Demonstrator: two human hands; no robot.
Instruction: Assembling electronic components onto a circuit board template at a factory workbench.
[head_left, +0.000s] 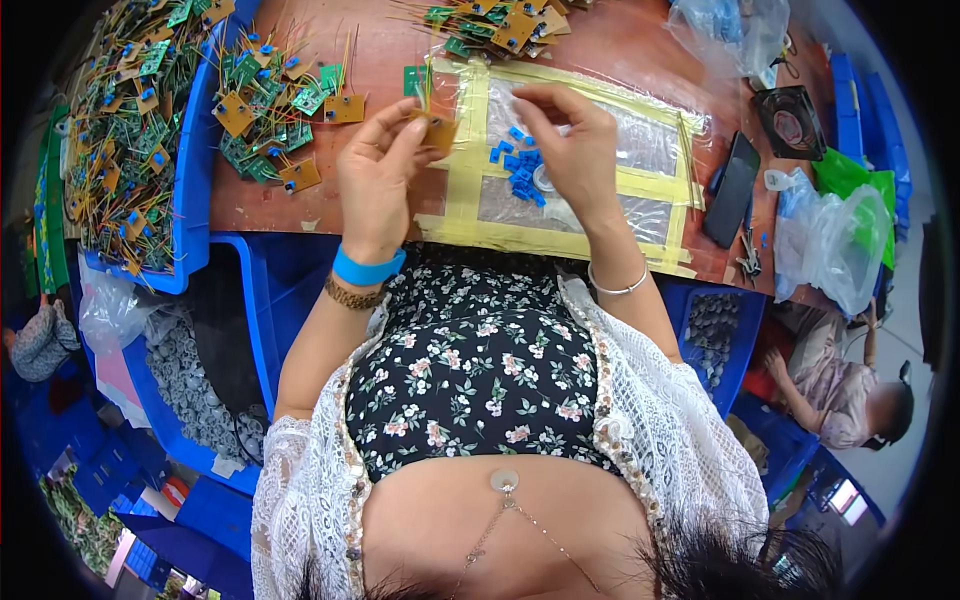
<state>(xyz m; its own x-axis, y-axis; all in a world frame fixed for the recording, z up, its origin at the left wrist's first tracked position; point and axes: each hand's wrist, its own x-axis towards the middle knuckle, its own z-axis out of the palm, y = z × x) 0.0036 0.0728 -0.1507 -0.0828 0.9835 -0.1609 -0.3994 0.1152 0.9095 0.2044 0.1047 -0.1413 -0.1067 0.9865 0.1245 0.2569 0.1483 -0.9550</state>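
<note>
My left hand [375, 185] is closed on a small orange-brown circuit board [439, 132], gripped between thumb and fingers. Thin wires rise from the board's upper side. To the right, my right hand [580, 150] has thumb and forefinger bent toward each other in a pinch; whatever is between the tips, if anything, is too small to make out. Below its fingers lies a loose pile of small blue plastic parts [522, 178] on the taped clear sheet [640, 150]. A white ring-shaped piece [543, 178] sits partly beside the pile, half hidden by my right hand.
Wired circuit boards [262, 110] lie heaped on the left of the table, and more fill a blue bin [195, 190]. Another heap [505, 28] sits at the back. On the right are a phone [732, 190], a black fan [790, 122] and plastic bags [835, 240]. Another person [840, 395] sits at right.
</note>
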